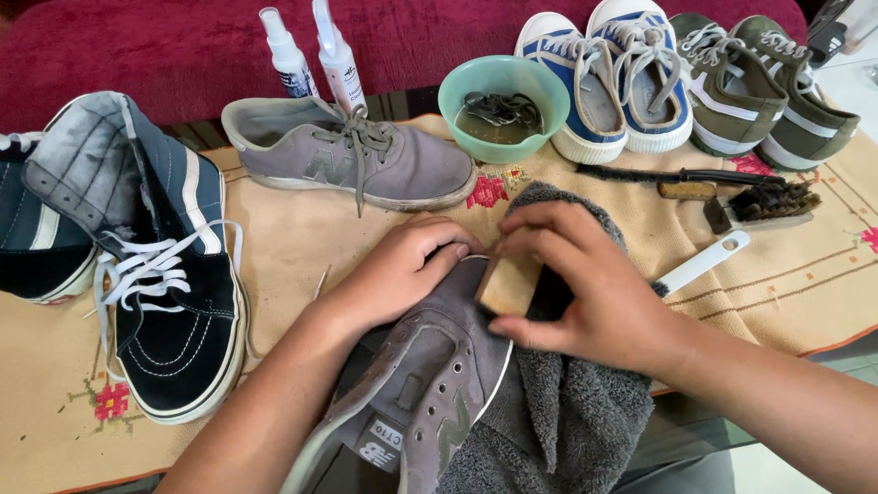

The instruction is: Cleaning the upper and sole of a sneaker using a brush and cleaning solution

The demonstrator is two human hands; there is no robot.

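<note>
Worktop under embroidered beige cloth (302, 247), red couch behind. Near edge, centre: laceless grey sneaker (430, 384) on grey towel (567, 421). My left hand (402, 270), grip curled over its toe; my right hand (585, 284), grip pinching tan block (508, 285) against it. Far edge: green bowl (503, 82), two spray bottles (311, 55).

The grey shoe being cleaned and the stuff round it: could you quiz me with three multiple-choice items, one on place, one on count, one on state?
1. Where is the green bowl?
A. behind the laced grey shoe
B. on the floor
C. on the towel

2. How many spray bottles stand at the back?
A. one
B. two
C. four

3. The held shoe is:
A. laced
B. unlaced
C. boxed

Answers: 1 A, the bowl sits just past the laced shoe's toe; 2 B, two white bottles; 3 B, its eyelets are empty while the left hand steadies it and the right hand presses a block.
</note>
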